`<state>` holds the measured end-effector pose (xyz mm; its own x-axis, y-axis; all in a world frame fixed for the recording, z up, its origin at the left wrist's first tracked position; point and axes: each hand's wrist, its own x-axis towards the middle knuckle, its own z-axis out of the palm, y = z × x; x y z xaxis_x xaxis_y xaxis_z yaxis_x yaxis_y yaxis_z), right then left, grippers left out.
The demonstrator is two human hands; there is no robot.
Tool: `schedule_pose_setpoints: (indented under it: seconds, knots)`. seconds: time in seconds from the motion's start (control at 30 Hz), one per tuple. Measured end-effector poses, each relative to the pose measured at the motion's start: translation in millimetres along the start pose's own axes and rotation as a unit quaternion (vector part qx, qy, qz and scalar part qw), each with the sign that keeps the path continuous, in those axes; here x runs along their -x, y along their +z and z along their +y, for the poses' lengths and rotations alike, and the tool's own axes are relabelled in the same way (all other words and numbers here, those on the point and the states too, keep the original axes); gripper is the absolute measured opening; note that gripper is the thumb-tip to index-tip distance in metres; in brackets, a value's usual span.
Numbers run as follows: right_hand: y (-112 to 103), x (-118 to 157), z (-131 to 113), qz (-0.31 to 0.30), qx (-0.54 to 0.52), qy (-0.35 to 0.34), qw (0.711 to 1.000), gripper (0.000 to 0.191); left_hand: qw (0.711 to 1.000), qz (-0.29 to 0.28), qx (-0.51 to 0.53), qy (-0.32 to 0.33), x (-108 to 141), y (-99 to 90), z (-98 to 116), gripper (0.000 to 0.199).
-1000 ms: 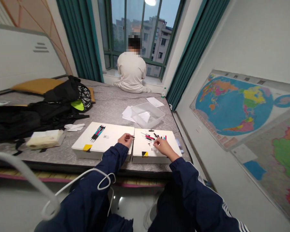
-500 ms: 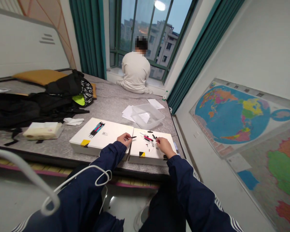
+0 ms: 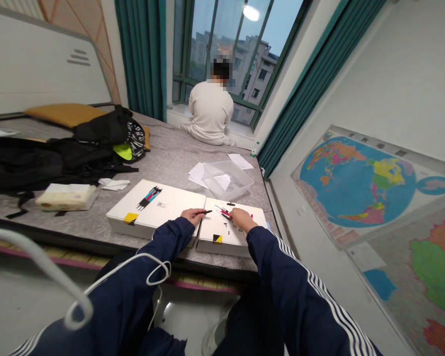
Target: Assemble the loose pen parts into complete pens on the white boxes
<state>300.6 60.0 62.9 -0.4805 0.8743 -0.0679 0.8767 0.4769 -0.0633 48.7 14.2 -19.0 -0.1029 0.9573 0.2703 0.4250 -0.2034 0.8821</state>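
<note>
Our left hand (image 3: 190,215) pinches a slim black pen part (image 3: 204,212), long axis pointing right toward our right hand (image 3: 241,219), narrow over loose pen parts (image 3: 225,213) on the white box (image 3: 241,242), its hold unclear.

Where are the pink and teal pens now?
In the head view, the pink and teal pens lie on top of the left white box, beside a small label and beyond the left hand.

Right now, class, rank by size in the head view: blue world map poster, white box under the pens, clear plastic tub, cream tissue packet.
Blue world map poster, then white box. Clear plastic tub and cream tissue packet look alike; the tub sits farther off, so I won't rank them.
</note>
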Motion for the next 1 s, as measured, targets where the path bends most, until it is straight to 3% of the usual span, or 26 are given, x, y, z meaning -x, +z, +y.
schedule_pose_setpoints:
  seconds: [0.33,0.53,0.63,0.77,0.87,1.0]
  knots:
    - [-2.7,6.9,-0.7,-0.018,0.038,-0.028,0.999,0.020,1.000,0.001,0.021,-0.005,2.9,-0.9,10.6,0.028]
    - [-12.1,9.7,0.3,0.058,-0.065,0.012,0.996,0.013,1.000,0.009,0.028,-0.011,0.9,3.2,3.3,0.031]
    - [-7.6,11.2,-11.2,0.051,-0.242,0.034,0.968,0.008,1.000,0.006,0.016,-0.018,0.0,3.0,1.2,0.029]
    - [7.8,12.3,-40.2,0.027,-0.444,0.043,0.895,0.010,1.000,-0.013,-0.006,-0.022,-1.3,1.5,-2.2,0.026]
    - [20.6,12.0,-60.8,0.084,-0.485,0.071,0.868,0.013,0.999,-0.027,-0.010,-0.026,-2.0,2.2,-6.0,0.026]
    - [36.5,11.6,-74.9,0.147,-0.462,0.104,0.868,0.018,0.999,-0.044,-0.007,-0.024,-2.7,3.7,-10.4,0.028]
